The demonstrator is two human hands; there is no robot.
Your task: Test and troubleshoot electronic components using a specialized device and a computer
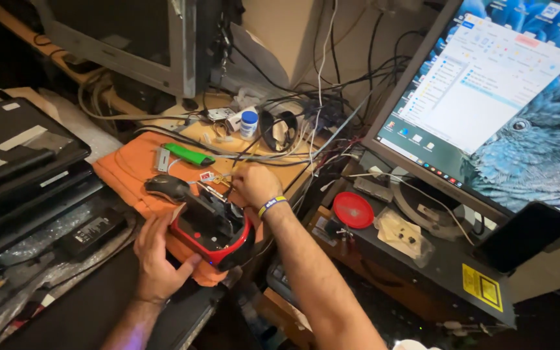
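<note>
Two hands work on a small red-and-black device (214, 230) that sits on an orange cloth (128, 170) near the middle of the view. The left hand (157, 256), at seven o'clock from the device, cups its near-left edge with fingers spread and thumb pressed against the casing. The right hand (254, 185), at one o'clock from it, is bunched closed over the far end; what it pinches is hidden under the knuckles. A striped wristband (271, 204) circles that wrist.

Crowding the cloth are a black mouse (166, 186) at ten o'clock from the device, a green lighter-shaped tool (189, 154) at twelve, and a tangle of cables (306, 123) beyond. A small white bottle with a blue cap (249, 123) stands upright farther back; its contents cannot be seen. At three o'clock lie a round red lid (352, 210) and a clear bag (400, 233) holding small dark parts, hard to make out. Stacked laptops (24, 175) fill nine o'clock. A lit monitor (494, 97) is cut off at the right edge, with a dark phone (525, 236) leaning against it.
</note>
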